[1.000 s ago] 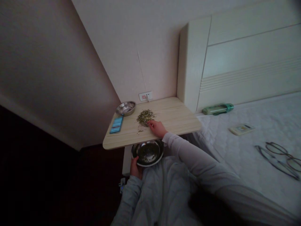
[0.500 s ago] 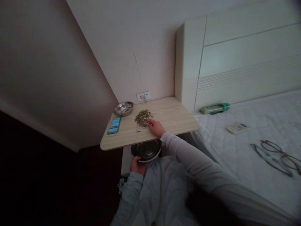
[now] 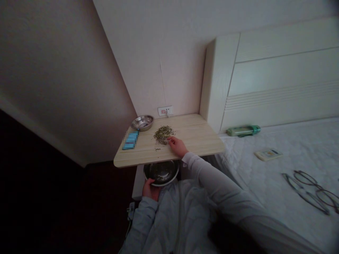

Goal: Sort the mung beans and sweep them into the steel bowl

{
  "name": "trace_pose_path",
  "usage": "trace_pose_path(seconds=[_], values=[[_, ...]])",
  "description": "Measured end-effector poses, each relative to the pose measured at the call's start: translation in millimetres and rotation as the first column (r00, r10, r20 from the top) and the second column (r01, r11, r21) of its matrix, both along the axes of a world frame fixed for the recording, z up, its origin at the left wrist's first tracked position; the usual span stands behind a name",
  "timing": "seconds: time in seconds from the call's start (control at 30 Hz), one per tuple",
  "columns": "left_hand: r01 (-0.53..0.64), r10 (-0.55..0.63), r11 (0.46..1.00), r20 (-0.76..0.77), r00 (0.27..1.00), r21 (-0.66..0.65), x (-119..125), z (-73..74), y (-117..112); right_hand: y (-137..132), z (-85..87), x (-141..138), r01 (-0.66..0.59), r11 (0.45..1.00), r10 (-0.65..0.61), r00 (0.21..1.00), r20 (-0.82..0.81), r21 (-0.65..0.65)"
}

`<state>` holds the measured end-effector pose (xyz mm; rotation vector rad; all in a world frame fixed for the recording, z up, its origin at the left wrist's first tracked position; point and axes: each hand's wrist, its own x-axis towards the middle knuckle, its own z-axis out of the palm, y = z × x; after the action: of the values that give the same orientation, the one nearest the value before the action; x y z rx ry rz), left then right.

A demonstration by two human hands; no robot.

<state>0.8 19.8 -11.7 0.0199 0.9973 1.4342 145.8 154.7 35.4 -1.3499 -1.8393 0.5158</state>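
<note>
My left hand [image 3: 151, 190] grips the near left rim of a round metal bowl [image 3: 166, 183], thumb over the edge. This bowl sits low, just below the front edge of the wooden tabletop [image 3: 197, 132]; its far side is partly hidden by that edge, and small dark bits show inside. On the tabletop lies a loose pile of small green-brown grains [image 3: 163, 132]. My right hand [image 3: 178, 146] rests at the pile's near right side, thumb and fingers pinched together. A greyish patch shows by the fingertips; what they hold is too small to make out.
A second steel bowl [image 3: 143, 122] stands at the tabletop's back left, with a blue pixelated phone-like object [image 3: 130, 140] before it. A wall socket [image 3: 165, 110] holds a plug. On the bed at right lie a green bottle [image 3: 243, 131], a pale device [image 3: 268, 154] and eyeglasses [image 3: 304, 187].
The view has tilted slightly. My left hand and the bowl have come a little left and outward from the tabletop's edge. My right hand stays at the pile, fingers still pinched.
</note>
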Motion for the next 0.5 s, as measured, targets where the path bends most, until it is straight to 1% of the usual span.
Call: trace_pose_path(seconds=[0.2, 0.33, 0.5], values=[[0.009, -0.009, 1.0, 0.016, 1.0, -0.012, 4.5, -3.7, -0.9, -1.9, 1.2, 0.2, 0.009, 1.0, -0.009, 1.0, -0.022, 0.0], [-0.011, 0.009, 1.0, -0.066, 0.998, -0.026, 7.5, -3.4, -1.7, -1.2, 1.3, 0.3, 0.043, 0.999, -0.044, 0.999, -0.027, -0.011], [-0.019, 0.02, 1.0, -0.132, 0.991, 0.016, 7.4, -4.1, -2.1, -0.1, 1.8, 1.0, 0.084, 0.996, -0.085, 0.996, -0.042, -0.027]])
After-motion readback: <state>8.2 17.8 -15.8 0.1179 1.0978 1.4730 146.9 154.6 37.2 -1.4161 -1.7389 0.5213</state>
